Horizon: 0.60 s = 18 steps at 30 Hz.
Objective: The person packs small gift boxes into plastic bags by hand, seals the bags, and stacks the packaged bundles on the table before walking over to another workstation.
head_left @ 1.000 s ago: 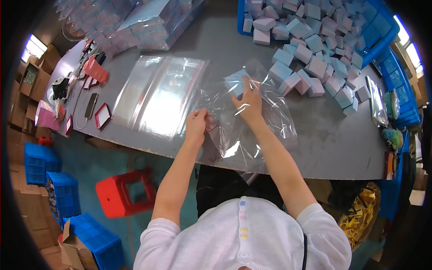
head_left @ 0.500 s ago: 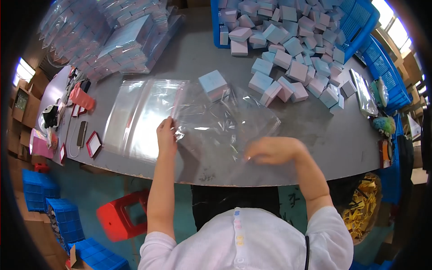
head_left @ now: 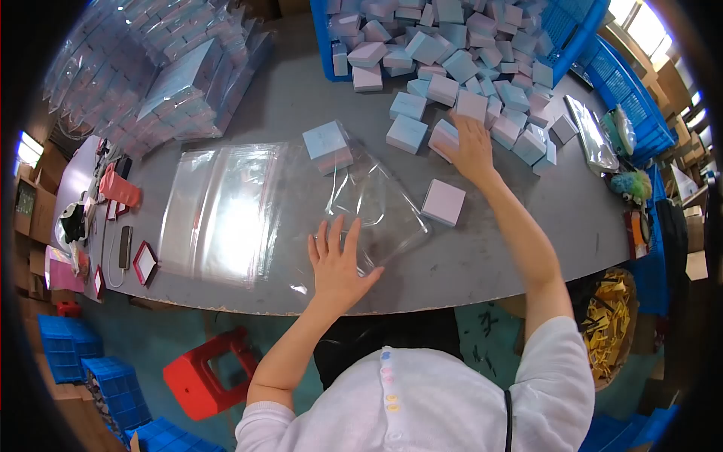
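My left hand (head_left: 337, 264) lies with fingers spread on a clear plastic bag (head_left: 376, 207) at the middle of the table. At the bag's upper left corner sits a blue box (head_left: 327, 147). A pinkish-white box (head_left: 443, 202) rests alone just right of the bag. My right hand (head_left: 471, 147) reaches to the near edge of the box pile (head_left: 482, 75), its fingertips at a pale box (head_left: 445, 138); whether they grip it is hard to tell. Left of the bag, flat clear bags (head_left: 222, 211) lie stacked.
Packed bags of boxes (head_left: 181, 83) are heaped at the back left. A blue crate (head_left: 580, 38) lies behind the pile. A phone-like device (head_left: 125, 247) and a red-edged tray (head_left: 145, 263) lie at the left. Below stands a red stool (head_left: 207, 377).
My right hand has moved from the bag up to the box pile. My left hand has opened flat on the bag. A pinkish-white box now stands beside the bag.
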Each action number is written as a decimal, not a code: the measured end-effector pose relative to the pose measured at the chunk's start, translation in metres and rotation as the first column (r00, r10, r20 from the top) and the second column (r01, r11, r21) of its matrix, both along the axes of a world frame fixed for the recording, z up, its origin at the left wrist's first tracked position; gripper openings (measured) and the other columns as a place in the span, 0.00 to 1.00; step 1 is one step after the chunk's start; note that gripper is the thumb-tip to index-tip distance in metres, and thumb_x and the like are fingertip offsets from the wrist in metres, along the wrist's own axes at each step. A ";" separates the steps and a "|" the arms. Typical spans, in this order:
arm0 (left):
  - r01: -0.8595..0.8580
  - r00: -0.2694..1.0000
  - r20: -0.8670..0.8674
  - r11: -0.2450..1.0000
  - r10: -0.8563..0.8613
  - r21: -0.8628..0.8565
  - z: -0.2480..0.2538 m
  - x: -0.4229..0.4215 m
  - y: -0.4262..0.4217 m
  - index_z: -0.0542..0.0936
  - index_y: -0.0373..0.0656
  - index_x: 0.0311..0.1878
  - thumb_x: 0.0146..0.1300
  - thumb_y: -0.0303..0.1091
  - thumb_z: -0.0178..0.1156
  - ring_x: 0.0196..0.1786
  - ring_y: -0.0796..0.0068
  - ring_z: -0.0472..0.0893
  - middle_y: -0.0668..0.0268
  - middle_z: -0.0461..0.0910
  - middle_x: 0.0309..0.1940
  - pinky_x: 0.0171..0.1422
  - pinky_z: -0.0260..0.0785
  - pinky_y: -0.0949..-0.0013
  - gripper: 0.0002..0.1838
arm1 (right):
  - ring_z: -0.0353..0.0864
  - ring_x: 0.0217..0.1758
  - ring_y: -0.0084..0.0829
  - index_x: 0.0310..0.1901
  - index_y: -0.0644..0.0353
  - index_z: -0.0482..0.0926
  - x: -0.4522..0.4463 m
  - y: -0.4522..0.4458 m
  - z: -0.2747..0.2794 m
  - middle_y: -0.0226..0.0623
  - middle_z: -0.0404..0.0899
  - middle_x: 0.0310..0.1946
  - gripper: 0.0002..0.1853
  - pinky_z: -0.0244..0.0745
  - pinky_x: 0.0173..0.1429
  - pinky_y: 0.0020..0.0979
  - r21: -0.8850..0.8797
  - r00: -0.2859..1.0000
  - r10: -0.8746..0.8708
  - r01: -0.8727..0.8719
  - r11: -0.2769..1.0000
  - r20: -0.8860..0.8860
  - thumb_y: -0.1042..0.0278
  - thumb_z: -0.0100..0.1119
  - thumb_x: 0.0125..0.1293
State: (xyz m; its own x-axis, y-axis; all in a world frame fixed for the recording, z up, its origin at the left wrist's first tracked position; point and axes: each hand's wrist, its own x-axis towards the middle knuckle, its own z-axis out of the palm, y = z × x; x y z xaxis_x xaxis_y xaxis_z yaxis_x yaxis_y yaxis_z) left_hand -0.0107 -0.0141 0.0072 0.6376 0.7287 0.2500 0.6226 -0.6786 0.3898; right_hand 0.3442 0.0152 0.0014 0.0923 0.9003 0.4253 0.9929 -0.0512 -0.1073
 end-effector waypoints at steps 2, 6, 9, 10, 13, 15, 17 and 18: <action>-0.027 0.999 -0.017 1.000 0.027 -0.003 -0.029 -0.002 0.007 0.64 0.48 0.70 0.47 0.40 0.73 0.72 0.44 0.56 0.55 0.60 0.69 0.74 0.46 0.39 0.45 | 0.71 0.60 0.44 0.55 0.56 0.74 0.008 0.008 -0.009 0.42 0.77 0.51 0.31 0.66 0.59 0.46 -0.049 0.949 -0.314 0.314 0.948 0.011 0.49 0.69 0.52; -0.051 0.999 -0.016 0.998 0.051 -0.021 -0.040 -0.028 0.021 0.64 0.49 0.71 0.46 0.39 0.73 0.73 0.44 0.55 0.55 0.60 0.70 0.74 0.45 0.38 0.46 | 0.70 0.60 0.46 0.50 0.55 0.73 -0.009 -0.007 -0.027 0.44 0.75 0.52 0.32 0.67 0.61 0.46 0.097 0.978 0.183 -0.193 0.976 0.099 0.53 0.75 0.45; -0.030 0.985 -0.170 0.997 0.041 0.066 -0.016 -0.035 0.018 0.64 0.49 0.71 0.46 0.38 0.74 0.73 0.45 0.55 0.56 0.59 0.70 0.75 0.45 0.39 0.47 | 0.70 0.61 0.50 0.51 0.54 0.72 0.000 -0.008 -0.030 0.46 0.73 0.54 0.32 0.67 0.63 0.45 -0.224 0.926 0.100 -0.191 0.956 -0.364 0.57 0.76 0.44; -0.028 0.984 -0.173 0.997 0.039 0.068 -0.020 -0.038 0.024 0.64 0.49 0.71 0.46 0.38 0.74 0.73 0.45 0.55 0.56 0.59 0.70 0.75 0.45 0.39 0.47 | 0.69 0.61 0.51 0.53 0.54 0.72 0.002 -0.008 -0.025 0.48 0.72 0.57 0.33 0.66 0.65 0.45 -0.243 0.907 0.069 -0.184 0.952 -0.416 0.60 0.76 0.44; -0.050 0.986 -0.157 0.997 0.058 0.055 -0.043 -0.048 0.051 0.68 0.48 0.67 0.47 0.37 0.73 0.70 0.48 0.60 0.59 0.64 0.67 0.72 0.51 0.42 0.41 | 0.69 0.62 0.52 0.57 0.50 0.74 -0.007 -0.034 -0.001 0.48 0.69 0.61 0.34 0.66 0.66 0.43 0.090 0.858 0.257 -0.243 0.966 -0.445 0.64 0.73 0.45; 0.047 0.999 -0.011 0.999 -0.047 -0.023 -0.056 -0.055 0.066 0.76 0.44 0.58 0.50 0.32 0.70 0.62 0.54 0.70 0.62 0.74 0.58 0.64 0.63 0.51 0.28 | 0.68 0.64 0.52 0.60 0.49 0.74 -0.019 -0.071 0.005 0.46 0.69 0.61 0.36 0.65 0.67 0.41 0.023 0.849 0.286 -0.308 0.951 -0.445 0.66 0.73 0.44; 0.065 0.998 0.022 0.998 -0.065 -0.017 -0.066 -0.057 0.078 0.77 0.43 0.53 0.52 0.30 0.68 0.58 0.57 0.73 0.63 0.77 0.51 0.59 0.66 0.56 0.23 | 0.68 0.65 0.51 0.63 0.48 0.74 -0.028 -0.096 0.005 0.45 0.69 0.61 0.39 0.65 0.68 0.40 -0.040 0.839 0.310 -0.365 0.930 -0.447 0.68 0.72 0.43; 0.084 0.996 0.045 0.996 -0.083 -0.007 -0.069 -0.057 0.080 0.79 0.41 0.49 0.53 0.28 0.67 0.53 0.59 0.75 0.64 0.80 0.44 0.54 0.68 0.60 0.18 | 0.68 0.66 0.51 0.65 0.46 0.72 -0.033 -0.106 0.003 0.45 0.69 0.61 0.41 0.65 0.68 0.40 -0.096 0.831 0.277 -0.365 0.926 -0.483 0.69 0.72 0.43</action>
